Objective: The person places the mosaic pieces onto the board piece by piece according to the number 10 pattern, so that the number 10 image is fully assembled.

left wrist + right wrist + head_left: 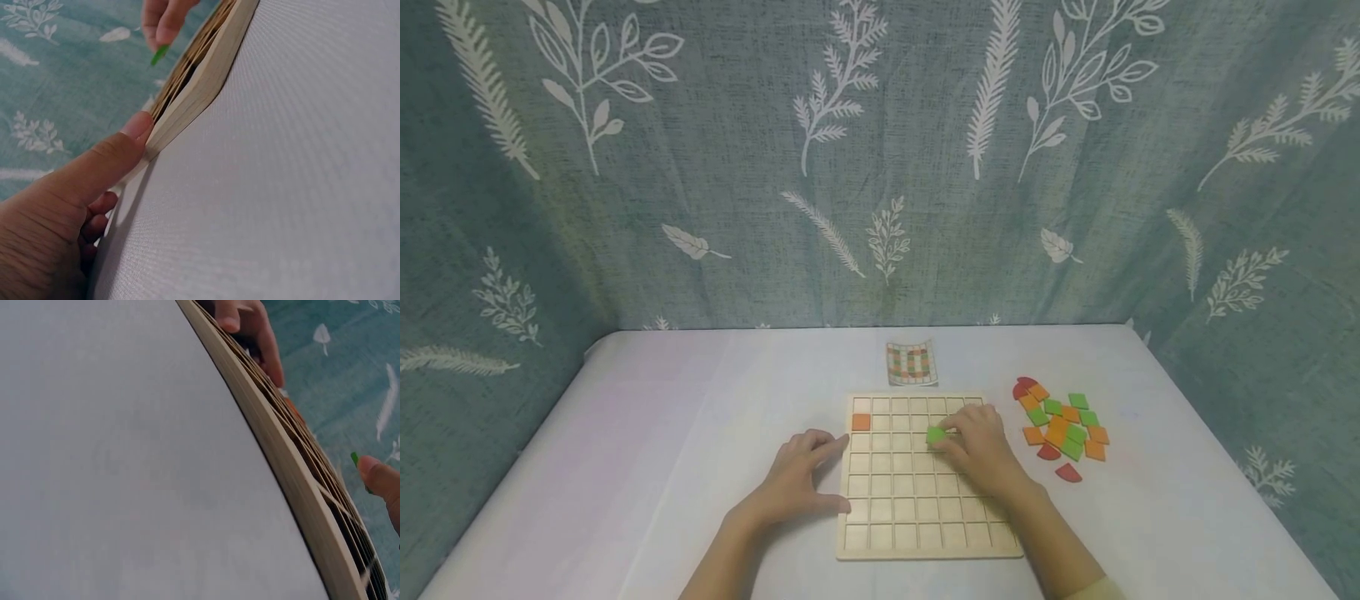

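A wooden grid board [902,553] lies on the table, with one orange square tile [861,422] in a cell near its upper left corner. My right hand [981,446] pinches a green square tile [936,435] between thumb and fingers over the board. In the left wrist view that green tile [159,55] shows above the board's surface. My left hand [793,479] touches the board's left edge, thumb and index finger spread apart. The left thumb [134,128] rests against the wooden rim [194,94].
Right of the board lies a loose pile of orange tiles [1057,431], green tiles [1072,448] and red quarter-round pieces [1068,473]. A small pattern card [912,363] sits behind the board. A leaf-print curtain [737,167] encloses the white table [700,400].
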`<action>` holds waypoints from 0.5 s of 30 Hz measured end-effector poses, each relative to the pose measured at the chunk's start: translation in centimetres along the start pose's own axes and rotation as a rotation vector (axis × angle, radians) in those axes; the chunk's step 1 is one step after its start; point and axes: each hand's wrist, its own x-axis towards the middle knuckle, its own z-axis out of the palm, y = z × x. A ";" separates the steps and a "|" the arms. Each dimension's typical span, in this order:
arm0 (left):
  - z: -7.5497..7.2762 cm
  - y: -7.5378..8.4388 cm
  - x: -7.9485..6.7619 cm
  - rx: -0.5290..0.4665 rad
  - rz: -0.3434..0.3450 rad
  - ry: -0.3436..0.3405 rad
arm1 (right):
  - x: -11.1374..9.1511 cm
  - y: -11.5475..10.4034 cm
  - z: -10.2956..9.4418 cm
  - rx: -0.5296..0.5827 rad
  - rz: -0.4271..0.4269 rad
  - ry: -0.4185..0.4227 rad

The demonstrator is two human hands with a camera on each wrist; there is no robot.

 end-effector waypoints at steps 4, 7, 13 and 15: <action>0.0 -0.1 0.1 0.002 0.005 -0.008 | 0.8 -1.0 0.9 0.004 -0.041 -0.031; 0.1 -0.2 0.1 0.013 0.004 -0.017 | 1.3 -1.8 1.5 0.015 -0.044 -0.047; 0.0 -0.2 0.0 0.009 -0.007 -0.012 | 2.4 -3.0 2.9 0.012 0.022 -0.094; 0.1 -0.1 0.0 0.008 -0.008 -0.012 | 2.7 -3.3 3.3 -0.002 0.048 -0.117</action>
